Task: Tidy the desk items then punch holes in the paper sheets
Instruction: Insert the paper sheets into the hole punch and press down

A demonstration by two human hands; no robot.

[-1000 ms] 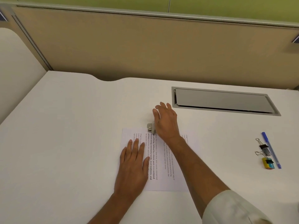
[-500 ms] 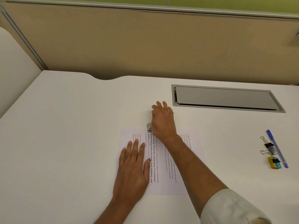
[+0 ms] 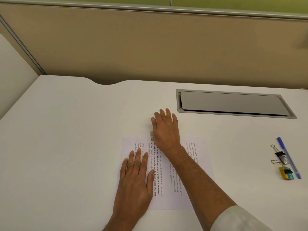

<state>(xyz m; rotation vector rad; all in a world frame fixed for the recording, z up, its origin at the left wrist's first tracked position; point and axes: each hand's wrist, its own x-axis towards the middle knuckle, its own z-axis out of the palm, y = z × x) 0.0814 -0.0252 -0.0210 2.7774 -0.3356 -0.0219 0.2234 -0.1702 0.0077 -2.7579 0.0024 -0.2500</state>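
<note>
Pressing hole punch (image 3: pixel 151 136): right hand (image 3: pixel 165 130), fingers spread; left hand (image 3: pixel 135 179) flat on paper sheets (image 3: pixel 196 165).

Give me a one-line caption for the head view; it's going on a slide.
Left hand flat on paper, right hand pressing the punch at its far edge.

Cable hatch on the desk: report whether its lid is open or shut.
Shut, or nearly: the grey lid of the cable hatch lies about level inside its frame, with only a narrow dark slit along its near edge.
</note>
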